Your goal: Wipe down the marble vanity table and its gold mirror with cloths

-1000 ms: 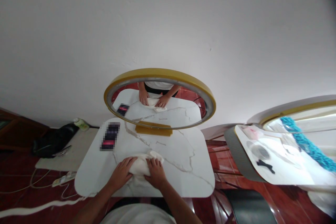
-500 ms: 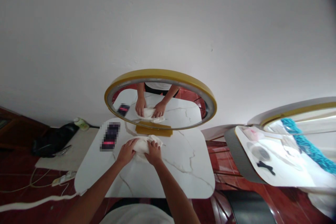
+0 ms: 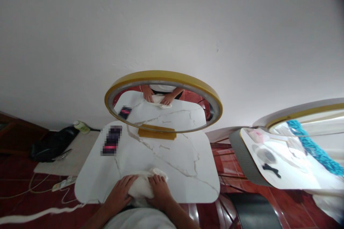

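Observation:
Both my hands press a bunched white cloth [image 3: 142,183] against the white marble tabletop [image 3: 185,164], close to its near edge. My left hand [image 3: 119,193] lies on the cloth's left side with fingers curled over it. My right hand [image 3: 160,191] grips the cloth's right side. A round gold-framed mirror [image 3: 163,101] stands upright at the table's far edge and reflects my hands and the cloth. A dark phone [image 3: 111,139] lies at the table's far left corner.
Left of the table a black bag [image 3: 52,144] and a small green bottle [image 3: 82,126] rest on a low white surface. Cables and a power strip [image 3: 63,183] trail over the red floor. A second table with a mirror [image 3: 290,150] stands at the right. A dark seat [image 3: 252,211] sits beside it.
Both hands pulled the cloth back from near the mirror's base to the table's near edge, after pushing it away from me half a second earlier.

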`<state>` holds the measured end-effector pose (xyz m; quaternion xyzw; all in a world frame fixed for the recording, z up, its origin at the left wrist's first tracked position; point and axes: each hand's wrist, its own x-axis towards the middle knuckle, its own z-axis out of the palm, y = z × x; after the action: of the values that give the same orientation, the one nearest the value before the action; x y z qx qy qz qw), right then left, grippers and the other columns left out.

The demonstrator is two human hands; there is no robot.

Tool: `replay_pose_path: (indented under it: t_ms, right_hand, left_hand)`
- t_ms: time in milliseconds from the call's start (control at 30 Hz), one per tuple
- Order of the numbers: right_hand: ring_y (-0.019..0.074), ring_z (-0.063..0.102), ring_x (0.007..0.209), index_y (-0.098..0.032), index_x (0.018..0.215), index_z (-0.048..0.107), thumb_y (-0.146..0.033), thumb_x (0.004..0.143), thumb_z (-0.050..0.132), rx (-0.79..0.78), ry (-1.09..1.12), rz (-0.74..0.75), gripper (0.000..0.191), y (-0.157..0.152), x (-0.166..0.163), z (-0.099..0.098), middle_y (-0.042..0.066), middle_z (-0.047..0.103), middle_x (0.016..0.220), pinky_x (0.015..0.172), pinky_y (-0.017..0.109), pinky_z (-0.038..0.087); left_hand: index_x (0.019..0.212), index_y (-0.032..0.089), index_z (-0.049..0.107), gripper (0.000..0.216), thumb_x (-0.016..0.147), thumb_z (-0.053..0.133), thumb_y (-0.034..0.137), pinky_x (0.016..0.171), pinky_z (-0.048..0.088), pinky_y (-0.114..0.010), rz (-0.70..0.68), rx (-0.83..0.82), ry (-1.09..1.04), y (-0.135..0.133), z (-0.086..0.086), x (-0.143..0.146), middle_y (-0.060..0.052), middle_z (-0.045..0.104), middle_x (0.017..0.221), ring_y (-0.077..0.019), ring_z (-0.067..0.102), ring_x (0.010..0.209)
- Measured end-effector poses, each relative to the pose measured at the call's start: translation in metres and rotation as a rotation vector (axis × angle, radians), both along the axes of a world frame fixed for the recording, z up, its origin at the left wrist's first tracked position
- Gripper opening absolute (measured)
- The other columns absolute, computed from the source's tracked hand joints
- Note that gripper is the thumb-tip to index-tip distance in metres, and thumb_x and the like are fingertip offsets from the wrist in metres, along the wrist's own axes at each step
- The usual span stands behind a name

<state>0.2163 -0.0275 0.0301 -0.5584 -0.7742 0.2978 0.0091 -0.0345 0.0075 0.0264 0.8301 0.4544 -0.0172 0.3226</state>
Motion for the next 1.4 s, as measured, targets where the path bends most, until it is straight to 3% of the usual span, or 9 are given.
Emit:
replay_pose_path:
  t_ms: [133,300,467,600,767,933,1133,1267,1400]
  right_hand:
    - [0.0298,0.045,0.110,-0.023,0.128,0.043,-0.050,0.061,0.072,0.029,-0.045,-0.003,0.078,0.016,0.001,0.008,0.011,0.049,0.125,0.099,0.045,0.032]
    - [0.0296,0.044,0.111,-0.023,0.129,0.042,-0.047,0.066,0.070,0.086,-0.109,-0.121,0.073,0.063,0.001,0.017,0.011,0.047,0.127,0.097,0.044,0.033]
    - [0.0285,0.044,0.110,-0.025,0.129,0.041,-0.046,0.071,0.067,0.117,-0.139,-0.209,0.067,0.115,0.000,0.017,0.010,0.046,0.126,0.094,0.042,0.034]
    - [0.0285,0.043,0.110,-0.025,0.130,0.040,-0.044,0.073,0.066,0.126,-0.138,-0.231,0.065,0.137,0.001,0.018,0.010,0.046,0.127,0.094,0.041,0.034]
    - [0.0300,0.042,0.112,-0.025,0.131,0.040,-0.046,0.071,0.067,0.118,-0.112,-0.205,0.068,0.123,0.002,0.021,0.010,0.045,0.128,0.096,0.043,0.032]
    - [0.0299,0.042,0.112,-0.027,0.131,0.041,-0.048,0.066,0.070,0.085,-0.073,-0.145,0.074,0.069,0.000,0.021,0.008,0.047,0.126,0.098,0.044,0.030]
    - [0.0323,0.038,0.118,-0.027,0.139,0.031,-0.055,0.066,0.068,0.030,0.009,-0.021,0.087,0.003,0.006,0.003,0.009,0.043,0.131,0.104,0.047,0.025]
    - [0.0327,0.039,0.116,-0.025,0.140,0.030,-0.055,0.068,0.067,0.036,-0.010,0.025,0.086,0.003,0.008,-0.001,0.011,0.044,0.131,0.103,0.048,0.029]
    - [0.0308,0.041,0.115,-0.025,0.137,0.035,-0.049,0.068,0.069,0.089,-0.060,-0.033,0.081,0.036,0.008,0.007,0.009,0.046,0.130,0.101,0.044,0.032]
  left_hand:
    - [0.137,0.026,0.038,0.067,0.072,0.053,0.025,0.107,0.028,-0.037,0.009,-0.002,0.020,0.017,-0.003,0.007,-0.004,0.042,0.140,-0.0245,0.036,0.128]
    - [0.138,0.025,0.034,0.066,0.074,0.049,0.019,0.106,0.029,-0.036,0.038,0.097,0.014,0.068,0.008,0.024,-0.004,0.042,0.140,-0.0216,0.035,0.129]
    - [0.139,0.024,0.031,0.068,0.074,0.047,0.010,0.104,0.030,-0.035,0.147,0.198,0.026,0.116,0.016,0.044,-0.004,0.041,0.140,-0.0190,0.036,0.129]
    - [0.137,0.024,0.034,0.067,0.074,0.047,0.008,0.103,0.030,-0.033,0.227,0.227,0.047,0.133,0.015,0.053,-0.004,0.044,0.138,-0.0183,0.037,0.128]
    - [0.136,0.024,0.037,0.064,0.074,0.046,0.010,0.101,0.031,-0.032,0.237,0.217,0.041,0.118,0.015,0.050,-0.004,0.045,0.136,-0.0182,0.038,0.126]
    - [0.134,0.024,0.040,0.063,0.072,0.049,0.016,0.102,0.031,-0.035,0.199,0.126,0.033,0.063,0.011,0.030,-0.005,0.047,0.133,-0.0209,0.039,0.124]
    - [0.135,0.027,0.040,0.065,0.072,0.056,0.025,0.104,0.031,-0.038,0.078,0.011,-0.049,0.004,0.005,0.005,-0.005,0.045,0.135,-0.0261,0.039,0.124]
    - [0.135,0.027,0.041,0.066,0.071,0.055,0.023,0.106,0.030,-0.041,0.061,-0.038,-0.011,0.007,0.006,0.007,-0.005,0.045,0.135,-0.0275,0.039,0.125]
    - [0.136,0.024,0.038,0.066,0.072,0.052,0.020,0.108,0.027,-0.039,0.040,0.025,-0.037,0.041,0.008,0.017,-0.005,0.044,0.136,-0.0239,0.037,0.126]
